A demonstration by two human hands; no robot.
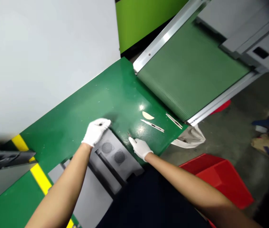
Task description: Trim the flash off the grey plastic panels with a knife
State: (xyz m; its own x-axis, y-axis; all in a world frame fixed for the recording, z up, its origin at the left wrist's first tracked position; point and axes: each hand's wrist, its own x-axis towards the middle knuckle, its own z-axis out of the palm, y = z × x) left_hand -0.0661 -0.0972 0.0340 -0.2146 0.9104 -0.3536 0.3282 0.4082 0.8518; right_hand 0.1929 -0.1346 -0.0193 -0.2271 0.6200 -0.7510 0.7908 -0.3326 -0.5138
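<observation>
My left hand (pixel 96 130), in a white glove, has its fingers curled together at the far corner of a grey panel (pixel 96 186). The panel has two round mesh grilles and long dark slots, and its near end runs beneath my dark clothing. My right hand (pixel 140 148), gloved too, is closed around a thin pointed tool whose tip (pixel 129 134) sticks out past the fingers; most of it is hidden. That hand is just off the panel's right edge. Beyond it lie two slim knife-like tools (pixel 157 128) (pixel 174 121) and a cream half-round piece (pixel 148 115).
A green worktop (pixel 77 107) with yellow tape (pixel 39 179) carries the work. At upper right a green conveyor belt (pixel 191 69) meets it. Red bins (pixel 220 180) stand on the floor at right, near a white bag (pixel 191 137). Dark grey parts (pixel 6 160) are at left.
</observation>
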